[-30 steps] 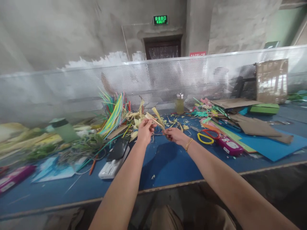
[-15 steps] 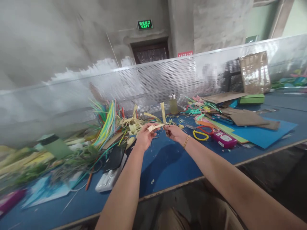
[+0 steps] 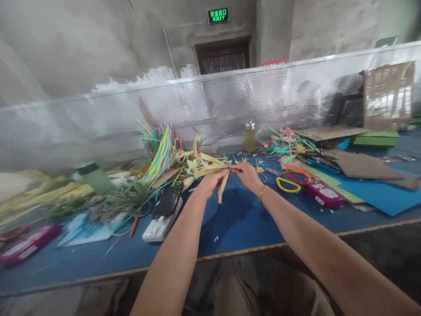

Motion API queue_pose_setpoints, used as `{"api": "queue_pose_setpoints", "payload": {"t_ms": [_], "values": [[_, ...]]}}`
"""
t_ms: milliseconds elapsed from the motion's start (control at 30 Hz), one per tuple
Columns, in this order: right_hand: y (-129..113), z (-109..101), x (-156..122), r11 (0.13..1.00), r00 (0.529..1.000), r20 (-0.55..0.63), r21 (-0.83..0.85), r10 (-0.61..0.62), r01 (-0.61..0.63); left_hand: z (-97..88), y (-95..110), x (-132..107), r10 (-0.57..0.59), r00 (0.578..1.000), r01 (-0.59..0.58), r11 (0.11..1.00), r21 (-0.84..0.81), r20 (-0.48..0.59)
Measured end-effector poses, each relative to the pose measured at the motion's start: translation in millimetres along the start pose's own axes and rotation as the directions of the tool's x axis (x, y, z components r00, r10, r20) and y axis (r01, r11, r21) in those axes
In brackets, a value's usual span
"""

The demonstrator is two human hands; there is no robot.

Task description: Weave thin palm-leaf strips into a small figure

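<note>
Both my hands meet above the blue table [image 3: 237, 224], near its middle. My left hand [image 3: 210, 183] is closed in a pinch on a pale yellow leaf strip [image 3: 222, 192] that hangs down from its fingers. My right hand [image 3: 248, 176] is closed on the same strip at its top end, fingers pressed together, a gold bracelet on the wrist. Just behind the hands lies a heap of more pale yellow strips [image 3: 200, 164]. A bundle of coloured straws [image 3: 159, 151] fans up to the left of that heap.
Yellow-handled scissors [image 3: 285, 184] and a pink box [image 3: 324, 195] lie right of my hands, with blue and brown sheets [image 3: 368, 169] beyond. A phone [image 3: 168, 201] on a white case, a green bottle [image 3: 94, 175] and plant scraps lie left. A small jar [image 3: 249, 136] stands by the perforated metal screen [image 3: 263, 105].
The strip pointed up and sideways between my hands before; now its free end hangs downward. My hands have come closer together and moved slightly toward the strip heap.
</note>
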State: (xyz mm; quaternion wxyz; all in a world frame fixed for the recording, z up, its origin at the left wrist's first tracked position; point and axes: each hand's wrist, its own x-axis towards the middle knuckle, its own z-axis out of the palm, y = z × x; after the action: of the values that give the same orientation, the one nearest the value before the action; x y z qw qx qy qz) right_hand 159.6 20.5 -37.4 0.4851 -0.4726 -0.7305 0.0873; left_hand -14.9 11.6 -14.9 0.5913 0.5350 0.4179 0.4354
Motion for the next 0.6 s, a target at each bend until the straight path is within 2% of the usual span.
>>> {"api": "queue_pose_setpoints", "payload": {"t_ms": [167, 267, 400, 600], "values": [[-3, 1, -1, 0.999, 0.999, -0.001, -0.007, -0.05, 0.05, 4.6, -3, 3, -0.072, 0.997, 0.073, 0.991, -0.11, 0.016], [-4, 1, -1, 0.996, 0.996, 0.01, -0.001, -0.094, 0.094, 7.2, -3, 3, -0.111, 0.994, 0.107, 0.981, -0.163, -0.019], [-6, 0, -2, 0.993, 0.994, 0.001, -0.012, -0.113, 0.113, 7.7, -6, 6, -0.087, 0.994, 0.073, 0.98, -0.184, -0.072], [-12, -4, -5, 0.99, 0.991, -0.012, 0.032, -0.134, 0.134, 2.8, -5, 2, -0.016, 1.0, 0.014, 0.995, -0.096, -0.019]]}}
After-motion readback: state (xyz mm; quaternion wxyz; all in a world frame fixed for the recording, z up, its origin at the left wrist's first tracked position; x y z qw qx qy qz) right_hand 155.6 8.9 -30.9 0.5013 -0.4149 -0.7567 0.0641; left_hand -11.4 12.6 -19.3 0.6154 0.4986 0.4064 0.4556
